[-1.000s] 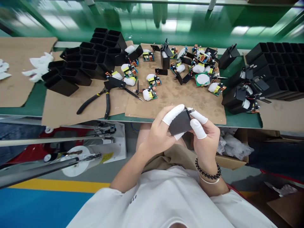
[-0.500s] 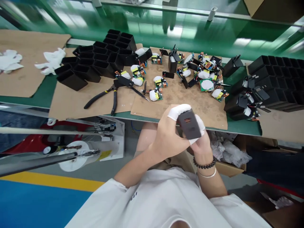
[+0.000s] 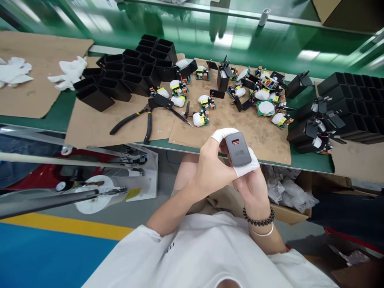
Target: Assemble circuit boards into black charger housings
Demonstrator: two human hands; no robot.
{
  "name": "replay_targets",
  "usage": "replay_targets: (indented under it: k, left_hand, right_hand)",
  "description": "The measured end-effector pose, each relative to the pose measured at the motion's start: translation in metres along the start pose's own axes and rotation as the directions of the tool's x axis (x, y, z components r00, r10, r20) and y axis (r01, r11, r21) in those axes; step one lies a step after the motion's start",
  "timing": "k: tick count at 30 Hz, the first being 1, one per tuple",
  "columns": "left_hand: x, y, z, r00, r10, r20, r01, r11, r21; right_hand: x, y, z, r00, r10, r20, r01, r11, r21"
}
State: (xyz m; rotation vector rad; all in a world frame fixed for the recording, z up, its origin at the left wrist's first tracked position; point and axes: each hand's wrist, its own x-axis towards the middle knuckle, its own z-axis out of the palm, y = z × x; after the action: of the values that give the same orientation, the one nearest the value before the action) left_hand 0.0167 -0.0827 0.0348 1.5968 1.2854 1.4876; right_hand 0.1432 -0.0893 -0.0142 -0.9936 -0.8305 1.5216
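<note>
Between my two hands is a black charger (image 3: 239,149), its end face with an orange-lined USB slot turned up toward me. My left hand (image 3: 211,162) is closed around its left side, white covers on the fingertips. From the right and below, my right hand (image 3: 251,180) grips it too, also with white fingertip covers; some of its fingers are hidden behind the charger. Both hands are just in front of the bench edge. Beyond them, circuit boards (image 3: 207,103) with white blobs and yellow parts lie scattered on the cardboard (image 3: 192,138).
Pliers with black handles (image 3: 149,127) lie at left beside a screwdriver-like tool (image 3: 181,117). Black open housings (image 3: 99,98) stand in a block behind, with more housings (image 3: 345,106) at right. White gloves (image 3: 70,72) lie far left. A box with plastic bags (image 3: 295,194) sits below.
The charger has tipped so its slotted end face shows more squarely and brightly. Both hands still hold it, and the view has shifted slightly.
</note>
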Motion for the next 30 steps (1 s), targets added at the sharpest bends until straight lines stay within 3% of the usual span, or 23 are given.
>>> replay_targets:
  k: [2,4,5,7,10,13,16,19,23,26,30]
  left_hand:
    - [-0.002,-0.005,-0.004,0.999,0.023,0.044,-0.023,1.0,0.006]
    - [-0.003,-0.015,-0.006,0.993,0.07,0.098,-0.077,0.995,0.07]
    - [-0.003,-0.022,-0.005,0.989,0.084,0.125,-0.099,0.988,0.117]
    - [-0.002,-0.038,-0.002,0.983,0.075,0.169,-0.111,0.969,0.219]
    - [0.003,-0.057,0.004,0.968,0.0,0.252,-0.064,0.967,0.247]
    - [0.013,-0.067,0.002,0.912,-0.034,0.409,0.042,0.999,-0.01]
    - [0.026,-0.071,-0.007,0.839,-0.021,0.544,0.211,0.934,-0.288]
    - [0.037,-0.072,-0.01,0.83,-0.067,0.553,0.315,0.876,-0.366]
    - [0.044,-0.068,-0.004,0.848,-0.162,0.504,0.382,0.847,-0.37]
    - [0.044,-0.063,0.0,0.861,-0.189,0.472,0.383,0.851,-0.359]
    - [0.039,-0.063,0.003,0.883,-0.175,0.435,0.348,0.866,-0.358]
  right_hand:
    - [-0.005,-0.005,0.002,0.99,-0.056,-0.132,0.058,0.998,0.009]
    - [-0.007,-0.009,0.002,0.944,-0.235,-0.231,0.217,0.971,-0.1]
    - [-0.007,-0.011,0.0,0.911,-0.347,-0.222,0.304,0.93,-0.205]
    - [-0.004,-0.015,-0.005,0.845,-0.524,-0.104,0.435,0.789,-0.434]
    - [0.004,-0.022,-0.016,0.776,-0.62,0.12,0.526,0.53,-0.666]
    - [0.011,-0.028,-0.024,0.718,-0.647,0.257,0.567,0.329,-0.755]
    - [0.017,-0.033,-0.029,0.694,-0.619,0.367,0.603,0.222,-0.766]
    - [0.022,-0.038,-0.032,0.692,-0.578,0.433,0.631,0.193,-0.752]
    - [0.028,-0.043,-0.035,0.731,-0.531,0.429,0.616,0.242,-0.749]
    - [0.032,-0.043,-0.036,0.759,-0.512,0.403,0.591,0.28,-0.757]
    - [0.035,-0.044,-0.04,0.76,-0.485,0.432,0.598,0.264,-0.757]
